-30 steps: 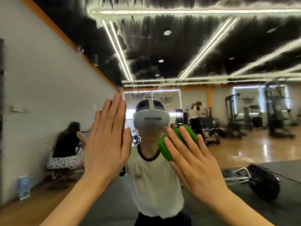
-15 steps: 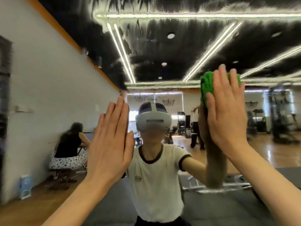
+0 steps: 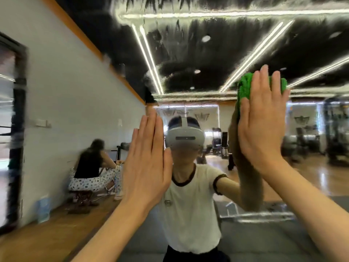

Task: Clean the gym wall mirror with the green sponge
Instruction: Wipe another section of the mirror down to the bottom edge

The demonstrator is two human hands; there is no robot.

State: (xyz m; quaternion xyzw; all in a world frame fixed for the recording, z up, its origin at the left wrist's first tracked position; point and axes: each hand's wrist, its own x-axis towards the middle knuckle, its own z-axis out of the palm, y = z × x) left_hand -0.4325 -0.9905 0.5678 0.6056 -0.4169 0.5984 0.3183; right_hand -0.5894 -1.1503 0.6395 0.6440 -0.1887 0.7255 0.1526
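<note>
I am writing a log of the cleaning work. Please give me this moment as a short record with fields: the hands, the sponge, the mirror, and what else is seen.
left hand: left hand flat on the glass, fingers straight and together, holding nothing
right hand: right hand presses the sponge to the glass with straight fingers
sponge: green sponge under the right palm, high on the right, above head height
mirror: wall mirror with wet streaks across its upper part
reflection: person in a white T-shirt and a headset; gym machines behind

green sponge [image 3: 245, 87]: fuzzy, pressed flat on mirror, upper right | mirror [image 3: 188, 53]: upright, streaky wet film across top
</note>
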